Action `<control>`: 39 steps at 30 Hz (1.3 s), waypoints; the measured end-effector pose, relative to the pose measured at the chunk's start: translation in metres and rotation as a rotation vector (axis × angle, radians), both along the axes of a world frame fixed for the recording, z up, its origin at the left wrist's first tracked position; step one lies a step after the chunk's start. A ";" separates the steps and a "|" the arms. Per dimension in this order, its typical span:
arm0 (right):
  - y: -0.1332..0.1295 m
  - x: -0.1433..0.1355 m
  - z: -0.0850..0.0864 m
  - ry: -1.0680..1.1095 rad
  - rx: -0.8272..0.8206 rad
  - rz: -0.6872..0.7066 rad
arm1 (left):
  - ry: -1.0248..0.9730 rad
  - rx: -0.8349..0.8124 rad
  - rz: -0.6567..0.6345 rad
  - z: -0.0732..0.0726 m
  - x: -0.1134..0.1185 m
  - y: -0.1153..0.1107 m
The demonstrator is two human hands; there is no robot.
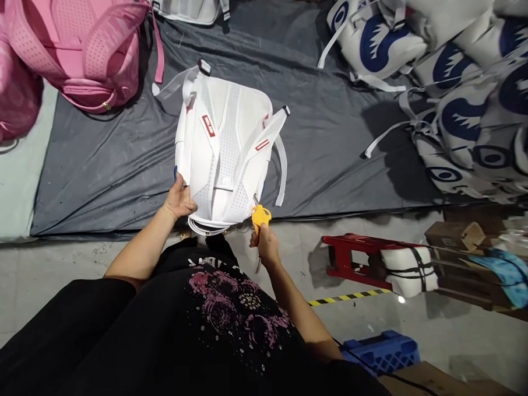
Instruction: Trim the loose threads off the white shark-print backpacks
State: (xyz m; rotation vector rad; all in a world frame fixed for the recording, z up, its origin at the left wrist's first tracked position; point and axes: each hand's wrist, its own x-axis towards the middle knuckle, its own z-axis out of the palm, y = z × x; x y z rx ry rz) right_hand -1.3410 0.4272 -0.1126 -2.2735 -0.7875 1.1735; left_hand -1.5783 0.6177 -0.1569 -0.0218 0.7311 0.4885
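Note:
A white backpack (227,147) lies with its shoulder straps up on the dark grey sheet, its bottom at the near edge. At its lower left side, my left hand (179,200) grips the edge, the thumb on the face and the other fingers partly hidden around the side. My right hand (266,244) is closed around a yellow-handled tool (261,215) with a thin metal tip. That tip is at the backpack's lower right corner; whether it touches the fabric, I cannot tell.
Pink backpacks (82,48) stand at the upper left. White backpacks with blue eye prints (457,113) are piled on the right of the grey sheet (114,169). Beyond the near edge are a red hand cart (349,255), cardboard boxes (449,236) and a blue plastic pallet (384,351).

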 end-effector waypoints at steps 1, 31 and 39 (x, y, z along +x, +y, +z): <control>-0.004 -0.002 0.001 0.191 0.031 -0.084 | 0.004 0.001 -0.001 -0.001 0.001 0.001; -0.021 -0.026 -0.007 -0.025 0.148 -0.253 | -0.151 0.030 -0.067 -0.001 0.001 0.008; -0.041 -0.023 0.020 0.044 0.121 -0.257 | -0.135 0.013 -0.024 0.002 0.003 0.008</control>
